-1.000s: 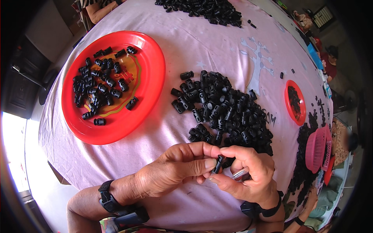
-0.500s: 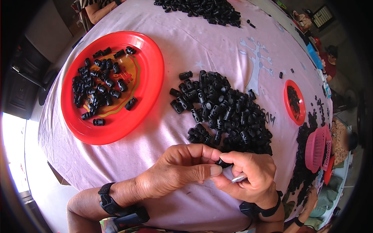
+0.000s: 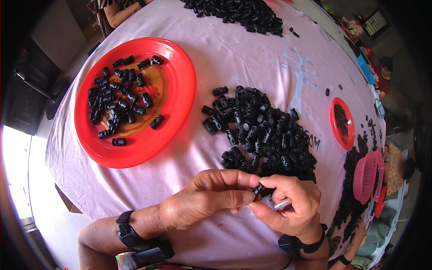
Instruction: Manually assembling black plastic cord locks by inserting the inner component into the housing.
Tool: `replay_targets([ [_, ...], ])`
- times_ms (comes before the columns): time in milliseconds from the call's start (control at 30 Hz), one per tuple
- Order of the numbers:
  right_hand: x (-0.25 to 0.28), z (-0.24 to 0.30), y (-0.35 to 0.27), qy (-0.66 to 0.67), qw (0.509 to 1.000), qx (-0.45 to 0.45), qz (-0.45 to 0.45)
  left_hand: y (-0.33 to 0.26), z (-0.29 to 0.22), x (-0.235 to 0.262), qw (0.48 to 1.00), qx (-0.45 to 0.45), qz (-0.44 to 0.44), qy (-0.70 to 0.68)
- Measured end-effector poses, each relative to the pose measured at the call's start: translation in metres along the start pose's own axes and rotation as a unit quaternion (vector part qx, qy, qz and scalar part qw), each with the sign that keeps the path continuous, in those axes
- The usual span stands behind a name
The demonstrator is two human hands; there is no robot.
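Observation:
A small black cord lock (image 3: 258, 191) sits pinched between the fingertips of my two hands, just in front of the heap. My left hand (image 3: 211, 193) is closed, thumb and forefinger on the cord lock's left side. My right hand (image 3: 292, 200) grips it from the right, and a short silvery metal piece (image 3: 282, 204) pokes out of its curled fingers; the rest of that piece is hidden. Beyond my hands lies a heap of black cord locks (image 3: 270, 135). At the left, a red plate (image 3: 175, 108) with a patterned middle bears several more.
Pink cloth (image 3: 189, 148) covers the table. Another black heap (image 3: 238, 15) lies at the far edge, near a person's arm (image 3: 121, 15). On the right are a smaller red plate (image 3: 334, 121), a pink basket (image 3: 365, 175), scattered black parts and another person's hand (image 3: 358, 234).
The view has shifted slightly, so the plate and heap appear a little to the right and lower. More of the cord lock shows between my fingertips.

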State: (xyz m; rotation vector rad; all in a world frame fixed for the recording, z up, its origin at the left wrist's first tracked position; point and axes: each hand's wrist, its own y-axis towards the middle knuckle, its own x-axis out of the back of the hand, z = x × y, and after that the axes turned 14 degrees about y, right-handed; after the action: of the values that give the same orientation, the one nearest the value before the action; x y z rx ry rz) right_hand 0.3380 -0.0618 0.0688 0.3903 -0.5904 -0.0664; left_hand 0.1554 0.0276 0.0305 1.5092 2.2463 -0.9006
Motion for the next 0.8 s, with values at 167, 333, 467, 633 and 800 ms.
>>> replay_targets([
  [167,0.0039,-0.0006,-0.0040,0.015,0.999,-0.036,-0.003,-0.0008,-0.0010,-0.0018,1.000,0.002,-0.012,-0.017],
  [333,0.0014,-0.0011,0.0022,0.003,1.000,-0.002,-0.004,0.0001,-0.0005,-0.0002,1.000,0.008,-0.010,-0.011],
  [467,0.0007,-0.0027,0.0023,-0.016,0.999,0.038,-0.003,0.0007,-0.0019,-0.0008,1.000,0.017,-0.018,-0.001],
  [633,0.0004,0.0002,0.0022,-0.008,1.000,0.010,-0.002,-0.0002,-0.0014,-0.0012,1.000,0.012,-0.012,-0.010],
  [800,0.0040,0.0030,-0.0005,0.002,0.999,-0.050,-0.015,0.0010,-0.0017,0.0000,1.000,0.021,0.002,-0.020],
])
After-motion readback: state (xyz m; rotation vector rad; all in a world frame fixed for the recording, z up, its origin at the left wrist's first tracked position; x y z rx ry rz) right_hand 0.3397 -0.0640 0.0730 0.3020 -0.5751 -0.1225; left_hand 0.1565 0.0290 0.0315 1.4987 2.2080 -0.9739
